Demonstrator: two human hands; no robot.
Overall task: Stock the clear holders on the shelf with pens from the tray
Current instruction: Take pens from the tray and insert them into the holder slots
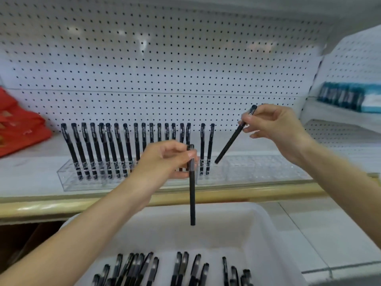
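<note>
Gripping a pen (192,199) by its capped upper end, the left hand (165,159) holds it upright, tip down, in front of the shelf edge and above the far end of the tray (266,223). Thumb and fingers curl round the cap. The right hand (274,129) pinches a second pen (231,143) near its cap between thumb and fingertips. This pen slants down and to the left, its lower tip over the right holder (257,170); whether it touches cannot be told.

The two clear holders stand end to end on the shelf (31,174), in front of a white pegboard (165,58). The left holder (68,180) carries a row of pens (111,149), caps up and leaning slightly; the row's right part is hidden behind the left hand. Two upright pens (206,149) stand at the left end of the right holder. Loose pens (181,269) lie in the near end of the white tray.

Writing: each pen clip bears pale print, too blurred to read. Blue boxes (346,96) on the side shelf at right carry white lettering, also illegible. Red bags (18,129) lie on the shelf at far left; their pale marks cannot be read.
</note>
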